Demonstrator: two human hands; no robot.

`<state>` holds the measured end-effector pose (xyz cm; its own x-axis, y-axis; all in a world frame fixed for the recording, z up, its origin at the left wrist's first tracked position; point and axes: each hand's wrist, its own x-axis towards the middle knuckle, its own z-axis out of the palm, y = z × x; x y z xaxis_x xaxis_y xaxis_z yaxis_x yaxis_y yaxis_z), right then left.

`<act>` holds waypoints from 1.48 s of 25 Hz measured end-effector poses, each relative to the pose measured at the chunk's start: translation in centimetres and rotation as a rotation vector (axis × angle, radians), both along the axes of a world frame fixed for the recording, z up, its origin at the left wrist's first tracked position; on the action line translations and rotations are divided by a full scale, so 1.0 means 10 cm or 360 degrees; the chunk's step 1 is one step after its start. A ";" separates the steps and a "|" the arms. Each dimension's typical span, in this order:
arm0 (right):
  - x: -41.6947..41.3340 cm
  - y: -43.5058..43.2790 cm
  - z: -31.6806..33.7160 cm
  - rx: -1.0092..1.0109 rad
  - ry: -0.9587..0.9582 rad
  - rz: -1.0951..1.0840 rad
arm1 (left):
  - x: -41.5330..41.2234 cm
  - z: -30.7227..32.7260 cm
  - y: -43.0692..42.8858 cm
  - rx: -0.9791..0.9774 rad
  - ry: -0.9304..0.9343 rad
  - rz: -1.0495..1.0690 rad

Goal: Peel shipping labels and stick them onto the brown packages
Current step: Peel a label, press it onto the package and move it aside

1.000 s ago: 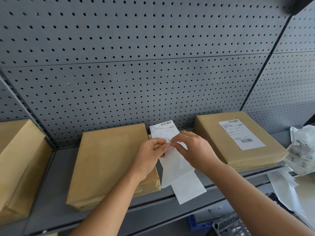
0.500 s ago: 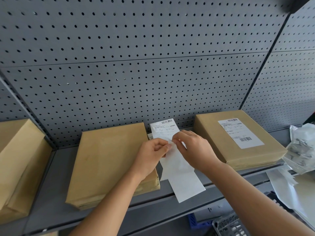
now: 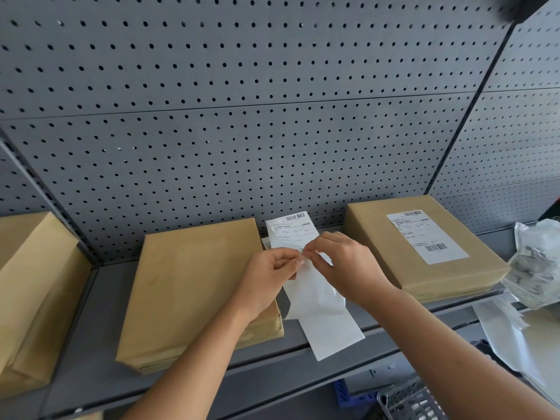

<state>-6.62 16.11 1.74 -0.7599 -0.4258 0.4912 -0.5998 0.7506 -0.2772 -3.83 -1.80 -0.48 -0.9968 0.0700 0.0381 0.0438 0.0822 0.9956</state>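
Starting at the left end of the grey shelf, a brown package is cut off by the picture's edge, and next to it an unlabelled brown package lies flat against the pegboard. Over that package's right front corner the left hand has its fingers curled and pinches the label strip. The right hand pinches the same strip with thumb and forefinger, fingertips almost touching the left's. The strip's printed barcode end stands up near the shelf's back edge, and its blank white tail hangs over the front edge. Both hands and the strip sit almost where they were half a second ago, the pinch unmoved. Further right a labelled brown package carries its stuck shipping label, and crumpled white paper lies at the shelf's right end. Whether the label has lifted from its backing is hidden by the fingers. Its print is too small to read, and a wire basket below is cut off.
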 end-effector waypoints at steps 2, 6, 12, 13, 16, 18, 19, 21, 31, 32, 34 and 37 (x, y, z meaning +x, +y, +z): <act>0.00 -0.01 0.00 0.0036 0.0054 -0.0017 | 0.00 0.00 0.00 -0.0017 0.0009 0.0019; -0.01 -0.04 0.03 -0.0094 -0.0051 -0.0127 | 0.00 -0.02 -0.02 -0.0102 0.0029 0.0017; -0.12 0.06 0.23 -0.0383 -0.0260 -0.0275 | -0.01 -0.06 0.01 -0.0294 0.0010 -0.0045; -0.10 0.07 0.24 -0.0380 -0.0261 -0.0245 | -0.02 -0.04 0.01 -0.0254 -0.0006 -0.0056; -0.02 0.05 0.23 -0.0309 -0.0240 -0.0112 | -0.01 0.05 0.02 -0.0045 -0.0055 -0.0103; 0.03 0.03 0.20 -0.0264 -0.0216 -0.0060 | -0.01 0.09 0.04 0.0019 -0.0070 -0.0108; 0.05 0.03 0.18 -0.0252 -0.0204 -0.0037 | -0.01 0.10 0.05 0.0033 -0.0068 -0.0093; 0.08 0.01 0.17 -0.0237 -0.0199 0.0000 | -0.01 0.11 0.08 0.0045 -0.0058 -0.0045; 0.16 0.07 0.04 -0.0151 -0.0259 0.0111 | -0.02 0.08 -0.01 0.0185 -0.0089 0.0114; 0.15 0.09 0.02 -0.0101 -0.0234 0.0072 | -0.02 0.07 -0.01 0.0190 -0.0091 0.0111; 0.12 0.10 0.00 -0.0083 -0.0181 -0.0006 | -0.03 0.05 -0.02 0.0181 -0.0086 0.0101; 0.11 0.10 0.01 -0.0124 -0.0082 -0.0099 | -0.03 0.02 -0.03 0.0179 -0.0094 0.0085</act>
<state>-5.55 17.11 1.85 -0.8087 -0.3392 0.4806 -0.5364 0.7607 -0.3656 -4.11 -2.06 -0.30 -0.9998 0.0155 -0.0159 -0.0163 -0.0291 0.9994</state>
